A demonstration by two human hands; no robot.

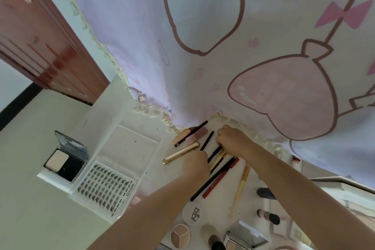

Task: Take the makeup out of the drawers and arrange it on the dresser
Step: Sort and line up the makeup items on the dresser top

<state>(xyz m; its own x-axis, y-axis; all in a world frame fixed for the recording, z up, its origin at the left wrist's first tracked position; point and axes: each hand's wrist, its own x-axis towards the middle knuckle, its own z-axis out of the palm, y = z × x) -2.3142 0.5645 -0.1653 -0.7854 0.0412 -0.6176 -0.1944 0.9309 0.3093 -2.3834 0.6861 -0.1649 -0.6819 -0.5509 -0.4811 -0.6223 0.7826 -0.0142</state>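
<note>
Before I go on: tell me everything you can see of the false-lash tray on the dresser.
The false-lash tray is a flat, clear plastic case, closed, lying tilted on the white dresser top left of both hands. Inside, neat rows of small dark lash clusters sit on a white card, with black XOYO lettering along its right edge. An open powder compact lies beside it on the left. Neither hand touches it.

A pale lilac cloth with brown-outlined pink cartoon shapes, a pink bow and cream frilled edging [203,46] hangs over the white dresser top [129,128]. On it lie a shiny gold tube [181,152], a red pencil [220,178] and a black pencil [211,178]. A clear tray of black lashes in rows [103,186] adjoins a black compact with beige powder [65,160].
</note>
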